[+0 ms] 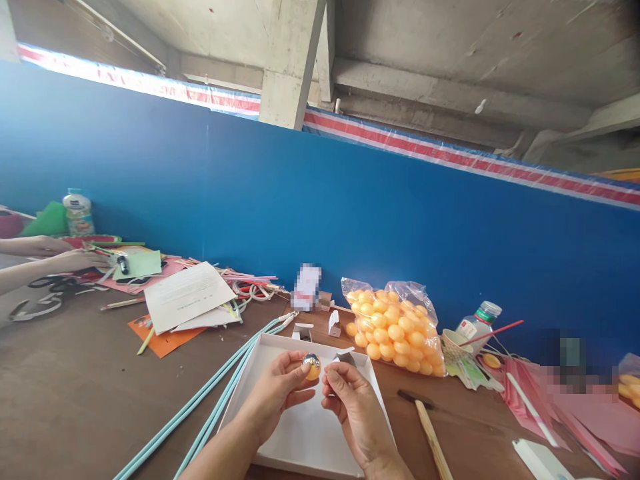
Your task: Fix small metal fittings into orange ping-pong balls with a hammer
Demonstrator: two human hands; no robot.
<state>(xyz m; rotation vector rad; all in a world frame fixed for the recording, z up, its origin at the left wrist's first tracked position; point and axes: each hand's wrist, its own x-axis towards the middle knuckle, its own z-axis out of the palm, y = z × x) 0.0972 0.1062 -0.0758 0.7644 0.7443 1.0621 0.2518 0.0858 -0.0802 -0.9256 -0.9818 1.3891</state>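
Between the thumb and fingers of my left hand [280,393] is a shiny metallic ball [312,367], silver on top with an orange-yellow lower part. Just right of the ball, my right hand [350,403] pinches with thumb and index finger; whatever is between them is too small to make out. Both hands are above a shallow white box [313,437]. A small grey-white folded piece [346,357] shows behind my right fingers. Small white card pieces [334,323] stand beyond the box, near a clear bag of orange balls [393,330].
A hammer [431,433] lies right of the box, light-blue cords [200,393] left. Papers [187,297] and sticks lie back left, near another person's hands [75,257]. A bottle [480,325], cup and pink sheets [585,413] are at right, before a blue partition [280,200].
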